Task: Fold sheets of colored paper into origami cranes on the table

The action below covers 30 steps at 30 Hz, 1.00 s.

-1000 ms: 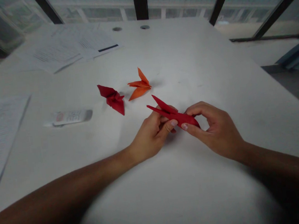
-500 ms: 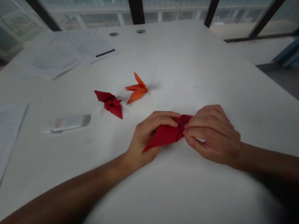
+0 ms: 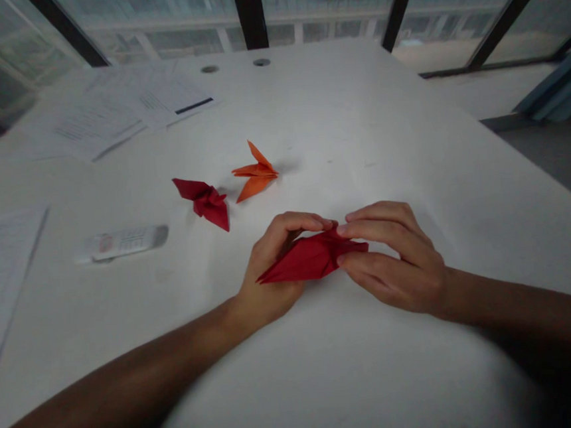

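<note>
A folded piece of red paper (image 3: 305,259), long and pointed at its left end, is held between my two hands above the white table. My left hand (image 3: 274,261) wraps round it from behind and below, fingertips at its upper edge. From the right, my right hand (image 3: 399,257) grips it, thumb at the lower edge and fingertips on top, with the narrow right end showing between them. Beyond my left hand lie a red origami figure (image 3: 207,202) and, to its right, an orange origami figure (image 3: 256,172) with spread points.
Printed sheets (image 3: 102,120) lie at the back left of the white table (image 3: 359,367), and another sheet (image 3: 0,265) at the left edge. A white tube (image 3: 123,243) rests left of the red figure. Windows stand behind the table.
The held red paper has turned to lie flatter, and its narrow right end now shows between my right fingers and thumb. My right fingers have spread a little. The view has shifted slightly.
</note>
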### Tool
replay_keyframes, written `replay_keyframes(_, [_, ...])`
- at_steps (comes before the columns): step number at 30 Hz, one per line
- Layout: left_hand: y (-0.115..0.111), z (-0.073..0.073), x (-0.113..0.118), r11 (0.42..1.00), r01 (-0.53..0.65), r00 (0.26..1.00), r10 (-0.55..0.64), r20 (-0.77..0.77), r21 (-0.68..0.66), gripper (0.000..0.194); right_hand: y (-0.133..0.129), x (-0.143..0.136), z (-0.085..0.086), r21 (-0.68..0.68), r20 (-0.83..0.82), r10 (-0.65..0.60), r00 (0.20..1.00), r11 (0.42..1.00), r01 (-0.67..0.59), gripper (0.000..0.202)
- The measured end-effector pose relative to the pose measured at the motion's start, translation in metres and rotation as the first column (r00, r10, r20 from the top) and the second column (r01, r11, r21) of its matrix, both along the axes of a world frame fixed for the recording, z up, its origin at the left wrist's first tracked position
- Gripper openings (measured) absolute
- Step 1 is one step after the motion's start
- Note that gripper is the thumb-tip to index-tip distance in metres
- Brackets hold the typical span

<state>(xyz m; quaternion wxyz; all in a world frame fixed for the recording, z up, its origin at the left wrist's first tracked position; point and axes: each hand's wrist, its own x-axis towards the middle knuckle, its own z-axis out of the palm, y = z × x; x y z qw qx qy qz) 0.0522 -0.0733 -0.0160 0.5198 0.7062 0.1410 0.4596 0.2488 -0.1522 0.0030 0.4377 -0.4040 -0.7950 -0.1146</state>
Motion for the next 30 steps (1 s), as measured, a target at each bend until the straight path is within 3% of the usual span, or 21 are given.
replay_keyframes(12, [0.003,0.003,-0.003,0.999,-0.040,0.997,0.042,-0.067,0.024,0.035,0.002,-0.001,-0.011,-0.128,-0.152,0.145,0.978,0.978,-0.165,0.021])
replay_keyframes(24, [0.002,0.005,-0.003,0.999,-0.028,0.998,0.027,-0.065,-0.015,0.038,0.003,-0.003,-0.007,-0.163,-0.207,0.190,0.960,0.961,-0.225,0.012])
replay_keyframes(30, [0.002,0.008,-0.003,0.998,-0.052,0.990,0.045,-0.130,-0.045,0.030,0.002,-0.003,-0.003,-0.145,-0.207,0.169,0.964,0.969,-0.201,0.014])
